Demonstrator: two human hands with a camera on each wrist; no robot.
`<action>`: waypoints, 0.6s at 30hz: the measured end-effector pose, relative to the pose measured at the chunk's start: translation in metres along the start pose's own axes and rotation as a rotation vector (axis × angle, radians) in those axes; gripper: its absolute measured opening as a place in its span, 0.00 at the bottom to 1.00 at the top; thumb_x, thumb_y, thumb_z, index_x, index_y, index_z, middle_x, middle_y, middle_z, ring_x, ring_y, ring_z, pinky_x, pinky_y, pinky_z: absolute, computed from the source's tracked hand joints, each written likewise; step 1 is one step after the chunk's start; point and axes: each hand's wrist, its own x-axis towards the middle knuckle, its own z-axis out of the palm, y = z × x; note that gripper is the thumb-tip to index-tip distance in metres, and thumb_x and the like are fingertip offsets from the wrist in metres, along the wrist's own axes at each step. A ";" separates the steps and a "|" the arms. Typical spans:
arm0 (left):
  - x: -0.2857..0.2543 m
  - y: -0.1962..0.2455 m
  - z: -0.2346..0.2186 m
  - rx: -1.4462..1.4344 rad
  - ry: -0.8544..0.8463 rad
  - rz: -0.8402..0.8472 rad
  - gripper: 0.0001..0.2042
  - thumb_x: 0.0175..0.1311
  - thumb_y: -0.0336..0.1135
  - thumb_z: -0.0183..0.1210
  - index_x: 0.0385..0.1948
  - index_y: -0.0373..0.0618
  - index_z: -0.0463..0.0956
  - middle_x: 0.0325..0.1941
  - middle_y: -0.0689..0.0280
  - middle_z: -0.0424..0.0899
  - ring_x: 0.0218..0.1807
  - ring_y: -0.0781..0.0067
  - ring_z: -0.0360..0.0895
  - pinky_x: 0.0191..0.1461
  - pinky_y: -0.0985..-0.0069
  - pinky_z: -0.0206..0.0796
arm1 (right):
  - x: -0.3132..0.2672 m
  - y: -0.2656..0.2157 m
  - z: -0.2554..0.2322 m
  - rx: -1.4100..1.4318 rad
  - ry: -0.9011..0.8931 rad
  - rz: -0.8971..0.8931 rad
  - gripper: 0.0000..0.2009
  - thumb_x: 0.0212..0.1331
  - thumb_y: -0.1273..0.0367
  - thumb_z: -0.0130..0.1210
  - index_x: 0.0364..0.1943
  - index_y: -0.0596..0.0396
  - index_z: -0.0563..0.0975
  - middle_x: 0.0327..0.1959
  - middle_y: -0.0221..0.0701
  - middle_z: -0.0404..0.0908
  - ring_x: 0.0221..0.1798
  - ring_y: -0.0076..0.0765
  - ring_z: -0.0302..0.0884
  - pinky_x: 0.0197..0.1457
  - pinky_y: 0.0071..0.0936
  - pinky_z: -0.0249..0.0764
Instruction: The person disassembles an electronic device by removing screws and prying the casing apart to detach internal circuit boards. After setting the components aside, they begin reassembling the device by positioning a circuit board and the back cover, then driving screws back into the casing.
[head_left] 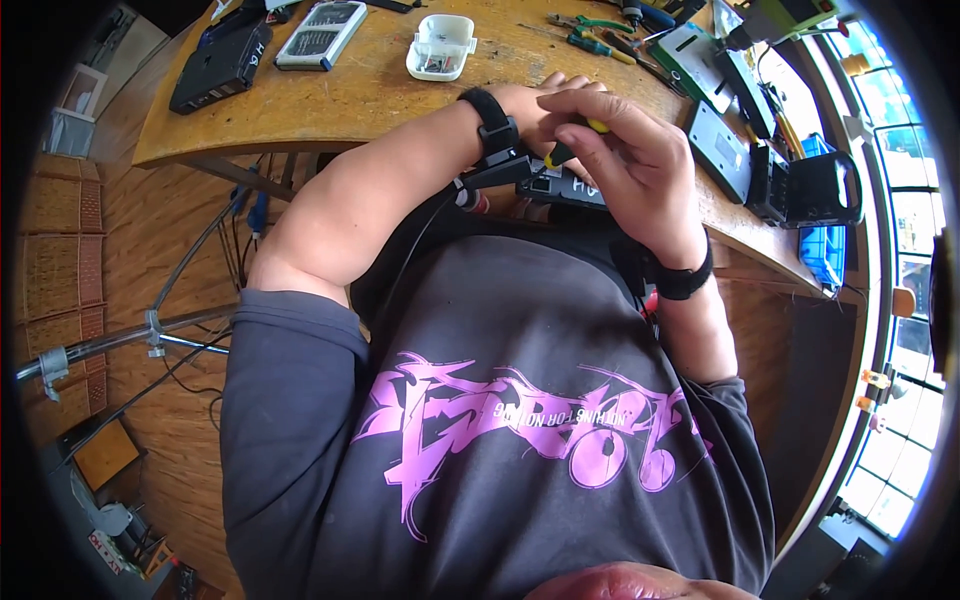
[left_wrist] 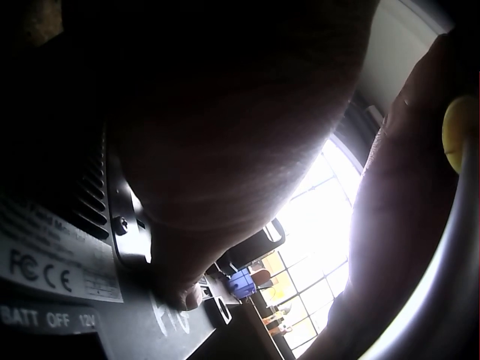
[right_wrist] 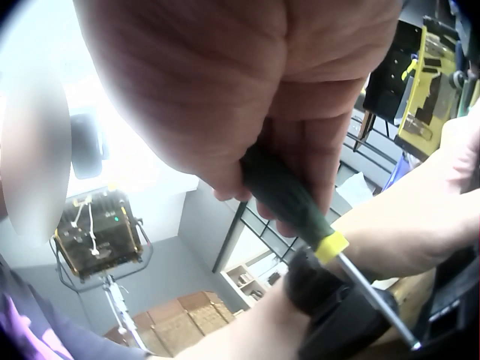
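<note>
The green-handled screwdriver (right_wrist: 281,191) is in the right hand (head_left: 640,150), its fingers and thumb clamped on the handle, near the left wrist. Below the hands, by the table's near edge, is a black device (head_left: 562,187); the left hand (head_left: 528,108) touches it, but whether all its fingers close round it I cannot tell. Farther out, the wooden table (head_left: 350,105) bears an open white case (head_left: 442,35) and, toward the right, pliers (head_left: 590,23).

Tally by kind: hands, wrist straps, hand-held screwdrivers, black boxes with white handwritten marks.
Left hand plus right hand: 2
Left wrist strap plus right wrist strap: 2
Held screwdriver: 1
Black boxes with white handwriting: 2
Total: 7
</note>
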 end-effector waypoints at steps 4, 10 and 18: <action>-0.004 0.009 -0.014 -0.530 -0.157 -0.207 0.33 0.68 0.42 0.72 0.76 0.51 0.74 0.70 0.60 0.79 0.75 0.57 0.77 0.74 0.63 0.69 | 0.000 -0.004 0.008 -0.071 0.103 0.035 0.16 0.80 0.76 0.59 0.66 0.60 0.85 0.52 0.44 0.91 0.56 0.49 0.88 0.65 0.41 0.81; 0.013 0.005 -0.004 0.176 -0.198 -0.077 0.30 0.77 0.46 0.65 0.78 0.49 0.72 0.71 0.61 0.78 0.75 0.57 0.75 0.76 0.58 0.68 | -0.006 -0.009 0.008 -0.015 0.126 -0.059 0.13 0.73 0.77 0.70 0.59 0.62 0.89 0.47 0.39 0.93 0.50 0.45 0.92 0.60 0.37 0.84; 0.008 -0.005 0.010 0.067 -0.098 -0.033 0.36 0.71 0.55 0.65 0.76 0.48 0.70 0.72 0.58 0.74 0.75 0.51 0.72 0.78 0.56 0.64 | -0.002 0.001 0.009 0.014 0.161 -0.195 0.14 0.75 0.77 0.68 0.62 0.63 0.88 0.55 0.43 0.94 0.51 0.42 0.94 0.58 0.34 0.87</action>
